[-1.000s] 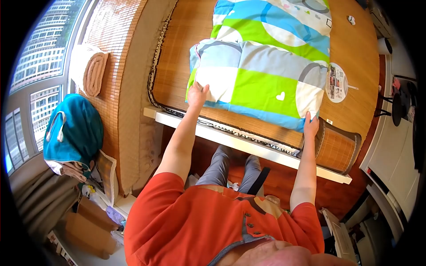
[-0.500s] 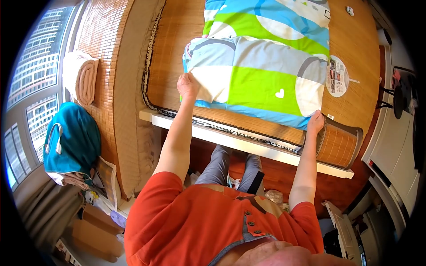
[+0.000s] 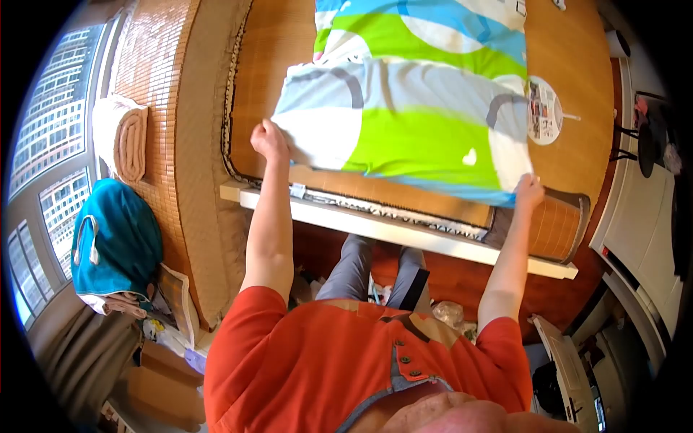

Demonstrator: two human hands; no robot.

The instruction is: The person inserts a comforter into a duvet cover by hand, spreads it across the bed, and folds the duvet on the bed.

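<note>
A quilt patterned in green, blue, white and grey lies across the bed, with one part folded over another. My left hand is closed around its near left corner. At the near right corner, my right hand pinches the fabric. Between both hands the near edge is stretched, and it looks lifted a little off the bamboo mat beneath. Just right of the quilt lies a round white hand fan with printed pictures.
The mat's near right corner is folded over by the white bed rail. To the left, a rolled beige towel and a teal bag rest by the window. Below stands a cardboard box; a black stool is at the right.
My hands have moved farther apart, the left one outward to the left and the right one slightly right. Between them the quilt's near edge is pulled wider and tauter.
</note>
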